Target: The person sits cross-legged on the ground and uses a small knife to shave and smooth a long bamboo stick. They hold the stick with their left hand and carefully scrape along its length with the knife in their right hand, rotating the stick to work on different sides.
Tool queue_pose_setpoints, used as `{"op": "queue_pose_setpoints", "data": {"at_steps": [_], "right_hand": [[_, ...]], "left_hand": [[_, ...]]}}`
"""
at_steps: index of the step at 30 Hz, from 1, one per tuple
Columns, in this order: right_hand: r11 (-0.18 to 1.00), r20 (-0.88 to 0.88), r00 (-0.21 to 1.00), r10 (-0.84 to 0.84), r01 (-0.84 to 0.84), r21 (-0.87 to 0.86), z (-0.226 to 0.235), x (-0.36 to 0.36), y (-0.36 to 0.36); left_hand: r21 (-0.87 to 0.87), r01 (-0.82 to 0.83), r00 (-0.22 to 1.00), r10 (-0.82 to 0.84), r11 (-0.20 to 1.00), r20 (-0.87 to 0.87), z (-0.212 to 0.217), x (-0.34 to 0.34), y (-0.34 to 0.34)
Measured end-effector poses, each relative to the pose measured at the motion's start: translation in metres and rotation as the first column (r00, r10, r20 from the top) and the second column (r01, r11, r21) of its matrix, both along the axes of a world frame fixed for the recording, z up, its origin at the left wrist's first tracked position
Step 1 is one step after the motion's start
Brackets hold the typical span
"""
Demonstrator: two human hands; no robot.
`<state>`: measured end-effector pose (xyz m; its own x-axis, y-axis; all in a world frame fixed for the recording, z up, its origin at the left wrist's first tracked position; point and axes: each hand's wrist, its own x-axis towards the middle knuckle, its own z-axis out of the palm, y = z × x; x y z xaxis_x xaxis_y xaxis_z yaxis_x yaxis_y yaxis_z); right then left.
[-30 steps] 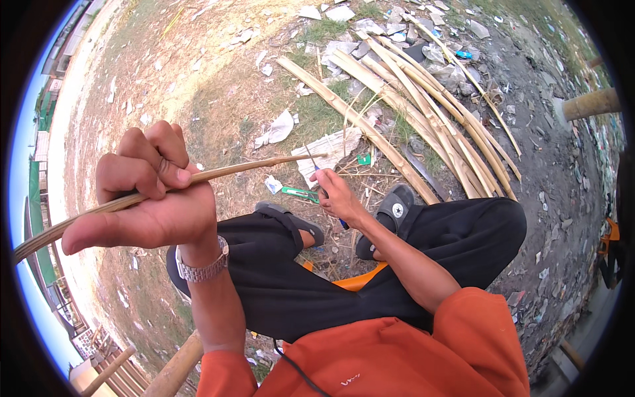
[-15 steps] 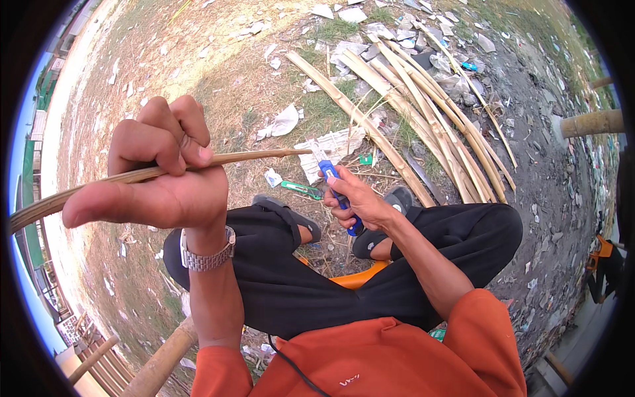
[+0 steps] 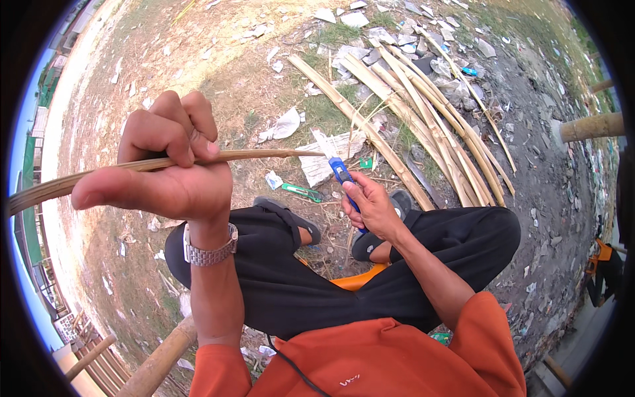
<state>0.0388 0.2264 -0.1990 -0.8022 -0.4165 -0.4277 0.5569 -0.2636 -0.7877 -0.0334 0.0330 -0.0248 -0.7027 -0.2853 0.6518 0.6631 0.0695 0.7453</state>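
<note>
Bamboo strip (image 3: pixel 198 161) is gripped in the left hand (image 3: pixel 165 175), a blue-handled knife (image 3: pixel 340 169) is clasped in the right hand (image 3: pixel 370 205), near a flat white wrapper (image 3: pixel 331 155).

I see my left hand (image 3: pixel 169 178) raised and closed around a thin bamboo strip (image 3: pixel 251 156), which runs from the left rim to a tip just beside the blade of a blue utility knife (image 3: pixel 340 173). My right hand (image 3: pixel 372 206) grips that knife above my crossed legs in black trousers (image 3: pixel 423 264). Split bamboo slats (image 3: pixel 423 112) lie on the littered ground (image 3: pixel 218 73) beyond, with a green-handled tool (image 3: pixel 301 192) near my knee.
</note>
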Motion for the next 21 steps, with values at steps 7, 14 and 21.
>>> {"op": "queue_pose_setpoints", "data": {"at_steps": [7,14,21], "right_hand": [[0.928,-0.146,0.988,-0.048,0.098,0.360,-0.013,-0.003,-0.002],[0.718,-0.522,0.833,0.186,0.247,0.651,0.016,0.010,-0.030],[0.600,-0.424,0.843,0.331,0.159,0.784,0.000,0.011,-0.041]], "left_hand": [[-0.002,0.011,1.000,-0.011,1.000,-0.001,0.001,-0.002,0.002],[0.015,-0.004,1.000,0.005,1.000,-0.013,-0.001,0.001,0.005],[0.047,-0.073,0.997,0.074,0.996,-0.018,0.000,0.005,0.017]]}}
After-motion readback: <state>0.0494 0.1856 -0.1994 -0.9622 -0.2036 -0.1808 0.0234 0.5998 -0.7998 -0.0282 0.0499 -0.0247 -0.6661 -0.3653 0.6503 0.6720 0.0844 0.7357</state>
